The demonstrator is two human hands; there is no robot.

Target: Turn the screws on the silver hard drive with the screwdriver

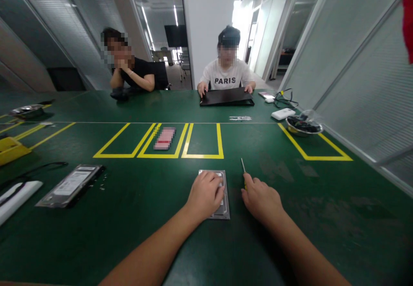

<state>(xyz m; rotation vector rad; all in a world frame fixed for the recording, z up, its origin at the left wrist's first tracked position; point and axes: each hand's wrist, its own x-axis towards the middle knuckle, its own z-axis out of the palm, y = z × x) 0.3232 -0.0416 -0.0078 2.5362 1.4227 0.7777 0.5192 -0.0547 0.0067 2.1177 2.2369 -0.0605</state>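
Note:
A hard drive (223, 212) lies flat on the green table in front of me. Across its upper left part rests my left hand (204, 194), fingers curled over it, hiding much of its label. My right hand (263, 197) is closed around a screwdriver (243, 165), just right of the drive and apart from it. The thin metal shaft points away from me, and a bit of yellow handle shows by the fingers. Farther left lies a second hard drive (72, 184), with several small bits (102, 182), perhaps screws, beside it.
Yellow tape outlines (202, 156) cross the table, one around a pink phone (165, 138). At right stands a metal bowl (303, 129) of dark parts. A white device (21, 197) and yellow bin (13, 150) are left. Two people sit opposite, one holding a black panel (226, 97).

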